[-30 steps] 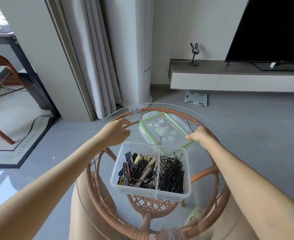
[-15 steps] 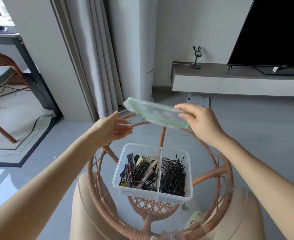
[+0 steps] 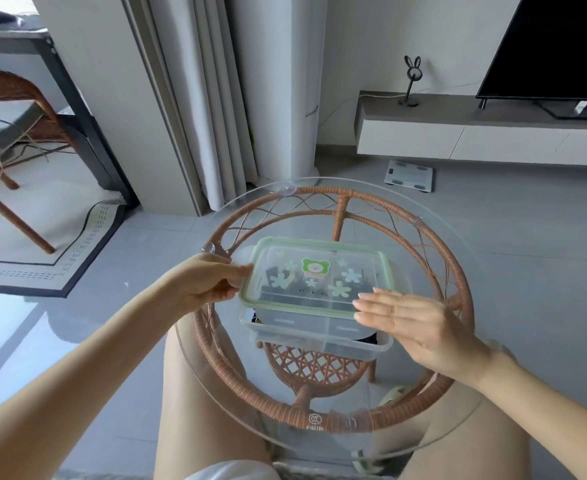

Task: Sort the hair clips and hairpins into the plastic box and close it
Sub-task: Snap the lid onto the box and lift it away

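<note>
A clear plastic box point(image 3: 323, 336) stands on the round glass table point(image 3: 458, 258). Its green-rimmed lid point(image 3: 319, 277), printed with a bear and flowers, lies on top of the box. Dark hair clips and hairpins point(image 3: 274, 275) show dimly through the lid. My left hand point(image 3: 205, 284) pinches the lid's left edge at its flap. My right hand point(image 3: 409, 322) is flat with straight fingers, its fingertips at the lid's front right corner.
The glass top rests on a rattan ring frame point(image 3: 340, 199). My knees point(image 3: 202, 393) sit under the table's near edge. A bathroom scale point(image 3: 409, 174) lies on the floor beyond, with a low TV cabinet point(image 3: 475, 133) and a curtain point(image 3: 202, 98) behind.
The lid, lifted in my right hand half a second ago, now lies on the box. My left hand moved onto its left edge; my right hand let go and flattened.
</note>
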Demonstrator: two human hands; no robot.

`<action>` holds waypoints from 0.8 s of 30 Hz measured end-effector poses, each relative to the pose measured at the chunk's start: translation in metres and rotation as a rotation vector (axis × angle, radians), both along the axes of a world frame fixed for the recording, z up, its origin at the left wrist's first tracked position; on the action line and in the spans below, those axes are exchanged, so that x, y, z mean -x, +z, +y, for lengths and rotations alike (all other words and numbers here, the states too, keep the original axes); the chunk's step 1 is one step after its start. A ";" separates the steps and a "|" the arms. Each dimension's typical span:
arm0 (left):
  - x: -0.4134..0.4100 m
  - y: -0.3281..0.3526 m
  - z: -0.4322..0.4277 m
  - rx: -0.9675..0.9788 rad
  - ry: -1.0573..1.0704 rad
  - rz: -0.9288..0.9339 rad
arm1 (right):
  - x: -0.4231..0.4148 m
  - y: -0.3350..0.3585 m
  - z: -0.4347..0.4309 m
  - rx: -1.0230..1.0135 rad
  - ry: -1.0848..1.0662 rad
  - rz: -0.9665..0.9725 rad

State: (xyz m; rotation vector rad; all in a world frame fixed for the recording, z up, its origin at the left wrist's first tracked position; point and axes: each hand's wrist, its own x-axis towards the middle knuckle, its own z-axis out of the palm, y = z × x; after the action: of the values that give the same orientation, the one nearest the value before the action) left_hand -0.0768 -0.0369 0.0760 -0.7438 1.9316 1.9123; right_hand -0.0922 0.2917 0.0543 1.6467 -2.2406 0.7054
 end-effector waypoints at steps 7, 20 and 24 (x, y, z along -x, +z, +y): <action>-0.011 0.000 0.006 0.043 0.033 -0.019 | -0.005 -0.002 -0.001 -0.076 0.006 0.022; -0.016 0.004 0.005 0.136 -0.027 -0.026 | -0.017 0.010 0.004 -0.028 -0.100 -0.098; -0.014 0.006 0.006 0.168 -0.058 -0.033 | 0.002 0.013 0.002 0.051 -0.725 -0.227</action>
State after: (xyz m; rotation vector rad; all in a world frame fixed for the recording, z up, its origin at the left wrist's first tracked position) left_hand -0.0625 -0.0310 0.0817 -0.7513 2.0884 1.7092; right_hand -0.0943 0.2934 0.0678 0.6467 -2.6814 0.7515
